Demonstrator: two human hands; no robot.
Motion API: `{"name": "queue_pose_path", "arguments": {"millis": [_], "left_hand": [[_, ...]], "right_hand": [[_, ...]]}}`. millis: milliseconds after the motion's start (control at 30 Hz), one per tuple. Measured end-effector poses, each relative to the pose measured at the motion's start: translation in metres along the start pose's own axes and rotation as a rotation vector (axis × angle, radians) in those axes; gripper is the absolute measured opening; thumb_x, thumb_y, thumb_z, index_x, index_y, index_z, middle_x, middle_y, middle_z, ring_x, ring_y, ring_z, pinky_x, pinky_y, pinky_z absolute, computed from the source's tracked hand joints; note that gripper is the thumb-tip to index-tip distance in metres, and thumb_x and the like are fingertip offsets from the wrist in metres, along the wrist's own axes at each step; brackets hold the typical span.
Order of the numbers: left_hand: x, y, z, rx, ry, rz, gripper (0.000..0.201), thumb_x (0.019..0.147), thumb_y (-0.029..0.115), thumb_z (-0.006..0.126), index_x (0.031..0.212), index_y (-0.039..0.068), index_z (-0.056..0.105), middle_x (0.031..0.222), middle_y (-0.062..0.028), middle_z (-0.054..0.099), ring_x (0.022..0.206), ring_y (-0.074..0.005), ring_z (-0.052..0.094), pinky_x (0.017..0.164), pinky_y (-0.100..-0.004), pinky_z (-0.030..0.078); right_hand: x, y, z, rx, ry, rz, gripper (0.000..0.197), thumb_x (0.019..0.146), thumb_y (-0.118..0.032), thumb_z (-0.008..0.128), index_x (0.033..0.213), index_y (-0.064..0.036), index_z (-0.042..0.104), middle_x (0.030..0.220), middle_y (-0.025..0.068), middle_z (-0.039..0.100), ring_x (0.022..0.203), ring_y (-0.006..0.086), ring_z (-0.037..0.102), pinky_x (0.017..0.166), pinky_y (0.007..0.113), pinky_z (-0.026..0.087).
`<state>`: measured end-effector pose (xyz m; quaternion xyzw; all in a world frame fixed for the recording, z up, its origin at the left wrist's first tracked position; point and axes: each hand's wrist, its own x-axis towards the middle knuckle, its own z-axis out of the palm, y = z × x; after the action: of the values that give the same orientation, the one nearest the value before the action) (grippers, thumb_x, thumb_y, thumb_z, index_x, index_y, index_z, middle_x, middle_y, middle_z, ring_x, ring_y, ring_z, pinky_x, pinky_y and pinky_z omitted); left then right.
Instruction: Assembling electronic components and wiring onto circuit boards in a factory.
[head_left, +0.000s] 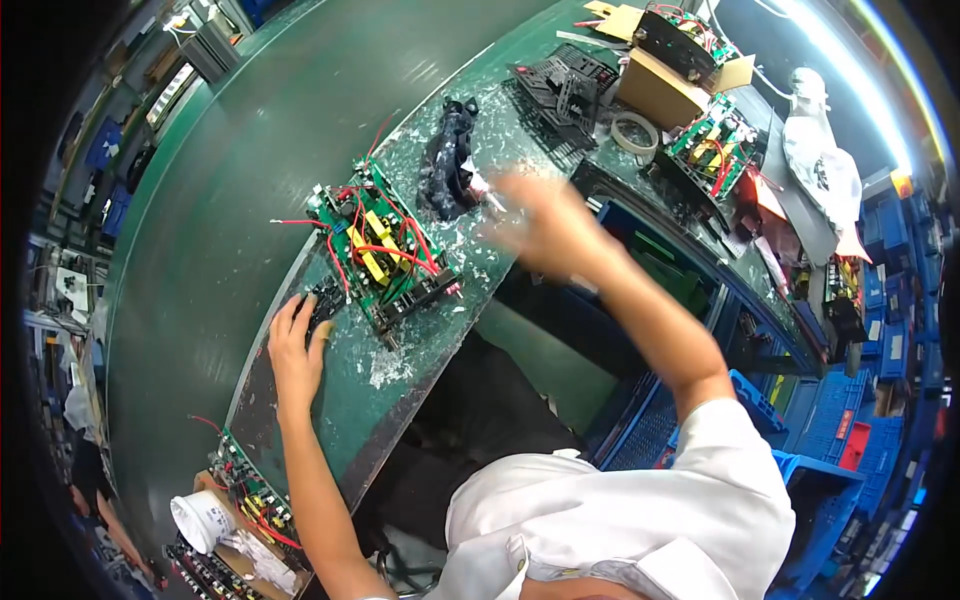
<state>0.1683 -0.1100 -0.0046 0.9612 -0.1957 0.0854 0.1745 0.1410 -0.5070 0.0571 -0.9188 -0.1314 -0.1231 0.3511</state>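
Note:
A green circuit board with yellow blocks, red wires and a black end panel lies on the green worktop. At its near left corner, my left hand rests with fingers stretched and thumb apart, the fingertips at some small black parts. My right hand hangs over the worktop's right edge, smeared by motion, so its fingers cannot be made out. Just left of it are a dark, white-smeared cloth-like bundle and a small white and red item; whether the hand touches that item is unclear.
Black plastic frames, a tape roll, a cardboard box and another board stand at the far right. A white tub sits among boards at lower left. Blue bins line the right. A green surface stretches beyond the worktop.

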Motion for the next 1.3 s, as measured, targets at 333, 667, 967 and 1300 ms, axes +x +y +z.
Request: {"name": "queue_pose_path", "arguments": {"millis": [333, 667, 967, 1300], "left_hand": [[-0.002, 0.045, -0.011, -0.328, 0.192, -0.341, 0.050, 0.090, 0.023, 0.073, 0.134, 0.004, 0.058, 0.130, -0.0147, 0.060, 0.101, -0.0257, 0.065, 0.081, -0.0380, 0.054], [-0.009, 0.126, 0.020, -0.434, 0.232, -0.546, 0.086, 0.094, 0.048, 0.063, 0.149, -0.006, 0.023, 0.132, -0.0311, 0.042, 0.117, -0.0495, 0.051, 0.095, -0.0516, 0.048], [-0.009, 0.167, 0.044, -0.458, 0.202, -0.266, 0.060, 0.079, 0.013, 0.080, 0.130, 0.005, 0.049, 0.124, -0.0192, 0.048, 0.084, -0.0403, 0.067, 0.071, -0.0479, 0.057], [0.005, 0.159, 0.048, -0.292, 0.297, -0.238, 0.038, 0.080, 0.011, 0.078, 0.115, 0.009, 0.063, 0.108, -0.0116, 0.056, 0.082, -0.0356, 0.065, 0.068, -0.0465, 0.053]], "right_hand": [[0.094, 0.223, -0.045, -0.388, 0.281, 0.718, 0.090, 0.076, -0.065, 0.074, 0.127, 0.0067, 0.053, 0.123, 0.0300, 0.063, 0.116, 0.0421, 0.061, 0.098, 0.046, 0.048], [0.089, 0.179, -0.046, 0.726, 0.783, 0.304, 0.038, 0.084, -0.011, 0.078, 0.117, -0.0005, 0.061, 0.093, 0.0030, 0.068, 0.074, 0.0147, 0.066, 0.060, 0.025, 0.051], [0.003, 0.054, 0.043, 0.805, 0.493, 0.291, 0.070, 0.086, -0.009, 0.077, 0.145, 0.0053, 0.042, 0.107, 0.0048, 0.063, 0.094, 0.0120, 0.059, 0.087, 0.026, 0.047], [-0.030, 0.030, 0.071, 1.270, 0.280, 0.357, 0.056, 0.092, -0.004, 0.065, 0.141, 0.0051, 0.039, 0.117, 0.0152, 0.063, 0.108, 0.0271, 0.066, 0.095, 0.036, 0.051]]}}
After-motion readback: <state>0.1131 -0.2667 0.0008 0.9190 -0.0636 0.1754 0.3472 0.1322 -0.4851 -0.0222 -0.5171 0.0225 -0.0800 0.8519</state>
